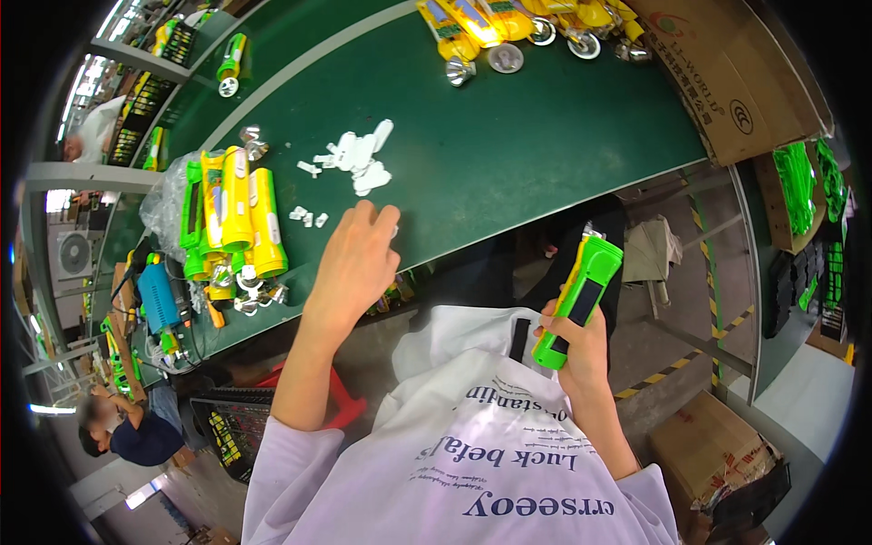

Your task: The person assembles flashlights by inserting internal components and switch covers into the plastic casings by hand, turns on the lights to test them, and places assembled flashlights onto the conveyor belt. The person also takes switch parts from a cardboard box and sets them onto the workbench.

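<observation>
My right hand (pixel 581 338) is wrapped round the lower part of a green and yellow flashlight (pixel 589 277). It has a dark panel on its face and points up and away, with shiny metal at its far end. My left hand (pixel 359 259) is over the table's near edge, fingers bent and drawn together. A small white bit shows at its fingertips, too hidden to name. Just beyond that hand lies a loose pile of small white plastic pieces (pixel 356 156). A few smaller white bits (pixel 309 216) lie to the left of my fingers.
Several yellow and green flashlight bodies (pixel 238 209) stand at the left beside clear plastic wrap. More yellow bodies with reflectors (pixel 472 27) lie at the far edge of the green table (pixel 509 136). A cardboard box (pixel 718 82) stands far right. A blue tool (pixel 158 298) is at left.
</observation>
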